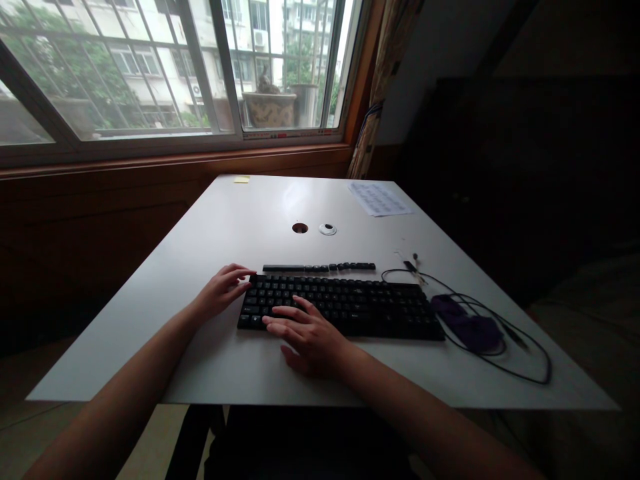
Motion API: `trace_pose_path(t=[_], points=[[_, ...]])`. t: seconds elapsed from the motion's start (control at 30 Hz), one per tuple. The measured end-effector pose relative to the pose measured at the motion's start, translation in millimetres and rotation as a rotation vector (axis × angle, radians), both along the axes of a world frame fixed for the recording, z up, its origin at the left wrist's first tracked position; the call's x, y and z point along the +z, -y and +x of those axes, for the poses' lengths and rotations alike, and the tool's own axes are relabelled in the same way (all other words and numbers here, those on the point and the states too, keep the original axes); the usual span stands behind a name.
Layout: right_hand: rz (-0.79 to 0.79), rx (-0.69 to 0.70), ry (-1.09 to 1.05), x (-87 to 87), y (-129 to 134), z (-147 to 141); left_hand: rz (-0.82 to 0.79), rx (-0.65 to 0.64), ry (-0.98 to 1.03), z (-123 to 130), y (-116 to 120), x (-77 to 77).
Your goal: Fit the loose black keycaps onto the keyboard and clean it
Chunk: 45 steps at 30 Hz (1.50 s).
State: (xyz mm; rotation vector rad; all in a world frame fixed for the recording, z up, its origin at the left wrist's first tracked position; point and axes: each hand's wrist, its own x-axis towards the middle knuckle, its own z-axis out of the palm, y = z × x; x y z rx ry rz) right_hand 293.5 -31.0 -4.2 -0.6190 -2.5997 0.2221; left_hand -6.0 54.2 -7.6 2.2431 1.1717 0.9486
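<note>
A black keyboard (370, 308) lies on the white table (210, 363). My left hand (223, 290) is at the keyboard's upper left corner, fingertips against its edge, fingers apart. Over the lower left keys rests my right hand (305, 337), its fingers spread and its thumb near the front edge. Neither hand holds anything visible. Behind the keyboard is a row of loose black keycaps (345, 267), with a long bar-shaped one (283, 268) at its left end.
A black cable (525, 381) loops around a purple cloth (467, 325) on the right. Small tools (411, 267) lie behind it. Farther back are a round hole (300, 228), a white cap (327, 229), printed sheets (380, 200) and a yellow note (242, 179).
</note>
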Motion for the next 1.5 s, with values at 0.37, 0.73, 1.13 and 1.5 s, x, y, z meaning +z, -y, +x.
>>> trace_pose_path(t=[0.37,0.73,1.13,1.5], points=[[0.088,0.017,-0.011,-2.5,-0.1,-1.9,-0.036,-0.001,0.01,-1.9,0.8,1.3],[0.098,0.041,0.0,-3.5,0.1,-1.9,-0.049,-0.022,0.026,-0.8,1.1,3.3],[0.11,0.099,0.037,0.7,0.2,-1.1,-0.068,-0.028,0.027,-0.9,0.9,3.5],[0.145,0.084,0.036,-1.2,-0.6,-2.1,-0.067,-0.033,0.033,-1.3,0.6,1.8]])
